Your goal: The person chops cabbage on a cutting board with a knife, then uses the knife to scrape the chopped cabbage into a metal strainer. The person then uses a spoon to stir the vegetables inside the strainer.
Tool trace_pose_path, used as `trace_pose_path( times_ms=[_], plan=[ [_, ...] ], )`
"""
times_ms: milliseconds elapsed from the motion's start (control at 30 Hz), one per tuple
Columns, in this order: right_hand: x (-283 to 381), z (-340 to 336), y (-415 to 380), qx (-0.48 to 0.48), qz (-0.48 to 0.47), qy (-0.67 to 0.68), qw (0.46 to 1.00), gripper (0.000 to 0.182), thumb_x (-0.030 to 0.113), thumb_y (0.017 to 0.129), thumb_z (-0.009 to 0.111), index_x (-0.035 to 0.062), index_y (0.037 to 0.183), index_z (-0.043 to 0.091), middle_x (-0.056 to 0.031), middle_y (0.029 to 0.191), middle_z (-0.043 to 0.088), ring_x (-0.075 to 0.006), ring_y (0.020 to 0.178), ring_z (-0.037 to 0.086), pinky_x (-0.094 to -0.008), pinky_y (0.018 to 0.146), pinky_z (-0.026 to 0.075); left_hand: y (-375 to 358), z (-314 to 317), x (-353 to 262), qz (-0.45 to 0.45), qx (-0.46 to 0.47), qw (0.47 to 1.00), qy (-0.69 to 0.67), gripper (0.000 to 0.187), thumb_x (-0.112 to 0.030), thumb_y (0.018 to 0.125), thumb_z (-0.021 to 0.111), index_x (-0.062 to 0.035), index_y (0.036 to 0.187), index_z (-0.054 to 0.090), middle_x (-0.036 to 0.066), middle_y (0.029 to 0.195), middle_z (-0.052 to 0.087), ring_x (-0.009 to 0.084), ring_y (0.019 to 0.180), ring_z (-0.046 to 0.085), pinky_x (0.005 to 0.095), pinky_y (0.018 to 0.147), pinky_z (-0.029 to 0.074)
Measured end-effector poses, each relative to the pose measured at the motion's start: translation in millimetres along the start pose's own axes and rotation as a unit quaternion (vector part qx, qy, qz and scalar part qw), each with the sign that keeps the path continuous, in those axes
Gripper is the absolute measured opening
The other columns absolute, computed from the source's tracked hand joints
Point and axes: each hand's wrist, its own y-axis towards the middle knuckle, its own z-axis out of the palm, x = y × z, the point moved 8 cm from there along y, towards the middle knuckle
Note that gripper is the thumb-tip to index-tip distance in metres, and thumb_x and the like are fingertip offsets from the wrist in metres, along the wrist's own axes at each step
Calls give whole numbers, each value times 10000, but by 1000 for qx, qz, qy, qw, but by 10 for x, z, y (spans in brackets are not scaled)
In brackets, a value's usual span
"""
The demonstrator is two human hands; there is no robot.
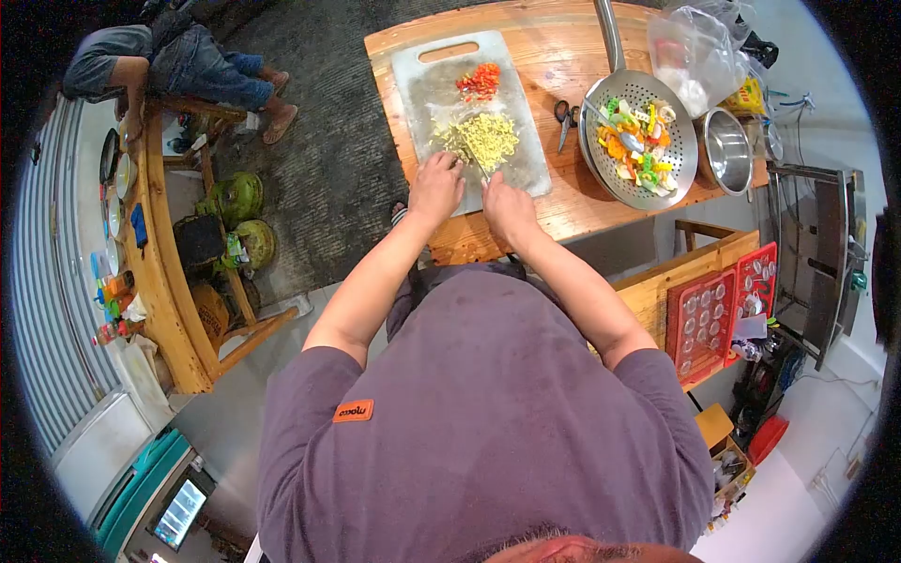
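Note:
My right hand (pixel 508 208) is closed round the handle of a knife (pixel 481 170). Its thin blade points into a heap of finely chopped pale-yellow pieces (pixel 486 139) on a white cutting board (pixel 424 80). At the heap's near left edge is my left hand (pixel 437 186), fingers curled down; what its fingertips hold, if anything, is hidden. Chopped red pieces (pixel 480 82) lie farther up the board. To the right, a perforated metal strainer (pixel 682 141) holds cut mixed vegetables (pixel 638 141) and a spoon (pixel 631 142).
Black-handled scissors (pixel 564 122) lie between board and strainer on the wooden table (pixel 554 56). A steel bowl (pixel 727 150) and a plastic bag (pixel 690 56) stand at the right. Another person (pixel 192 66) sits far left, by a wooden bench (pixel 174 300). A red tray (pixel 704 324) is at lower right.

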Motion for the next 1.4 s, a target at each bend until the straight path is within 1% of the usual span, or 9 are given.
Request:
trace_pose_path(
  times_ms=[233,300,600,700,833,900,1000,1100,1400],
  plan=[
    [-7,-20,53,13,-1,-36,999,330,290,1097,451,-22,1076,555,-212,806,752,-397,747,754,-489,656,609,-25,-26,-25,-2,-2,1000,19,344,-202,907,721,-33,1207,728,128,1302,646,329,1304,568,464,1079,477],
    [72,-246,124,12,21,39,999,349,307,1101,443,-26,1077,545,-262,818,734,-475,815,730,-570,765,588,9,-32,-28,-5,16,1000,2,345,-204,909,720,-31,1206,729,132,1311,645,330,1306,567,470,1080,477],
    [57,-128,318,8,12,6,1000,306,290,1101,450,6,1065,558,-246,813,746,-418,801,757,-498,734,609,-13,-40,-20,-3,-8,1000,-1,347,-209,900,723,-27,1196,732,117,1310,638,302,1315,543,451,1124,435],
    [67,-215,338,23,25,45,998,364,322,1099,451,-20,1050,565,-295,866,733,-473,842,732,-558,763,582,13,-13,-12,-11,35,999,13,369,-232,939,697,-43,1254,726,137,1359,626,318,1343,538,462,1116,449],
    [90,-81,242,25,8,24,999,370,324,1102,443,-23,1060,563,-300,880,733,-470,852,732,-553,769,584,-3,17,-15,-16,28,999,11,357,-230,942,694,-51,1249,729,133,1363,625,314,1337,542,460,1125,442],
    [114,-92,270,9,5,-10,1000,307,263,1096,447,-18,1066,566,-229,810,750,-413,785,757,-508,713,607,16,11,7,-4,36,999,15,350,-230,945,688,-54,1246,727,129,1360,626,312,1330,545,462,1122,447],
    [98,-212,278,5,-3,-10,1000,300,253,1087,457,-20,1061,579,-226,812,752,-407,785,760,-501,714,611,13,10,6,-1,26,1000,11,348,-235,947,686,-55,1243,727,125,1360,625,310,1328,545,464,1121,450],
    [-89,-76,237,18,22,16,999,360,311,1099,445,-27,1069,567,-276,841,735,-469,819,733,-553,759,587,16,29,6,-9,32,999,11,350,-242,945,691,-55,1238,727,124,1347,631,313,1323,548,466,1116,455],
    [-100,-193,213,20,25,19,999,361,323,1097,443,-22,1092,549,-270,825,733,-471,806,729,-555,751,587,21,22,-12,2,14,1000,19,345,-234,926,709,-57,1222,728,128,1310,642,328,1297,562,466,1107,457]
  ],
)
